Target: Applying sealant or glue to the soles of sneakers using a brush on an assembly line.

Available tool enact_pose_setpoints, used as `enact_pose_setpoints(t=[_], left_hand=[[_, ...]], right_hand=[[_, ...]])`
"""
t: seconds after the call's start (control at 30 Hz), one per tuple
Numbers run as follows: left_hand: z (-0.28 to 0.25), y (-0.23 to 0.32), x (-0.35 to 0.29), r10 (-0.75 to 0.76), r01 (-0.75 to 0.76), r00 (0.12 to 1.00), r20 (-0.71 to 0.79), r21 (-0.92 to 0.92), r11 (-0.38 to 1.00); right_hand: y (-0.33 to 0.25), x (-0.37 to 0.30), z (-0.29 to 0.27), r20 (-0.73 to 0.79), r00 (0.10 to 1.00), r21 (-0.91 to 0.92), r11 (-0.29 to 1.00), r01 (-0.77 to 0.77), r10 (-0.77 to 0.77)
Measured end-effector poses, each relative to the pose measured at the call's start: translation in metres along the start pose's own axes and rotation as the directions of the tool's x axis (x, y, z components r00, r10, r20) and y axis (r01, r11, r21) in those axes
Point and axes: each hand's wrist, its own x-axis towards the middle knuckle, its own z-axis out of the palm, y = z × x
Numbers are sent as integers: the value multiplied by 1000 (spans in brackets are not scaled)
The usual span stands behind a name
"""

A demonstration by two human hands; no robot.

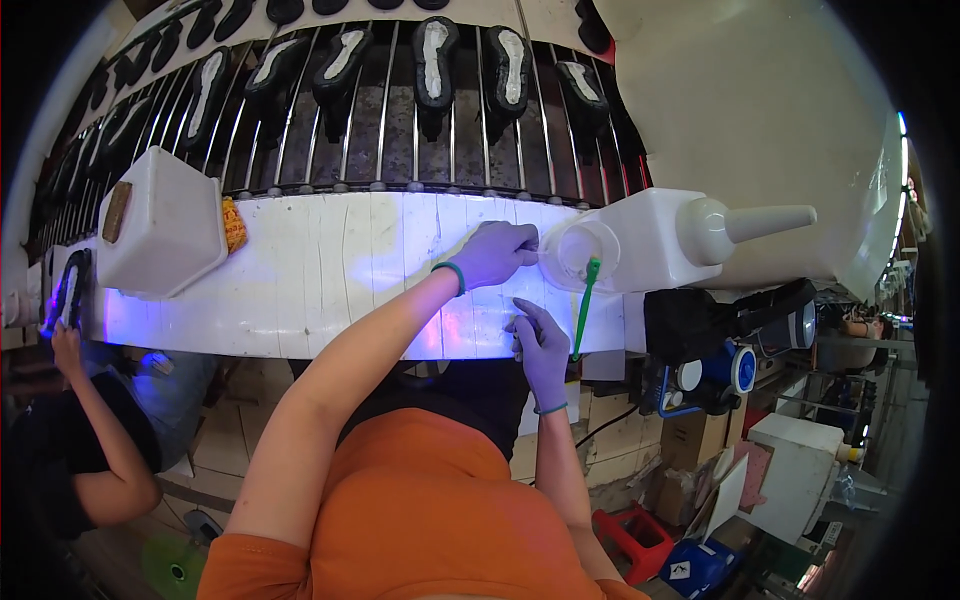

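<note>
My left hand (490, 255), in a pale purple glove, is over the white worktable (330, 290). Its fingers are curled in beside a clear round tub (570, 255); whether they touch the rim or pinch something small I cannot tell. Nearer to me, my right hand (543, 350), gloved alike, is at the table's front edge with bent fingers apart and nothing seen in them. A green-handled brush (584, 310) leans out of the tub, its handle slanting toward me. Right of the tub lies a large white bottle (655, 235) with a long nozzle.
Black shoes (435, 65) with white-coated soles rest sole-up on a metal roller conveyor (365, 120) beyond the table. A white container (160, 225) stands at left. Far left, another person's hand (67, 345) holds a shoe (70, 290). A red stool (635, 540) is at lower right.
</note>
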Motion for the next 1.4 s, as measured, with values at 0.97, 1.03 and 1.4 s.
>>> enact_pose_setpoints(t=[0.97,1.03,1.4], left_hand=[[-81,18,-66,205,-116,903,-378,245,963],[-49,8,-52,303,-203,924,-231,375,904],[-6,0,13,227,-188,973,34,689,701]], right_hand=[[-6,-3,-5,-50,997,-36,998,60,-61],[-7,-3,-3,-62,997,-32,998,50,-52],[-5,-3,-5,-47,997,-30,998,57,-58]])
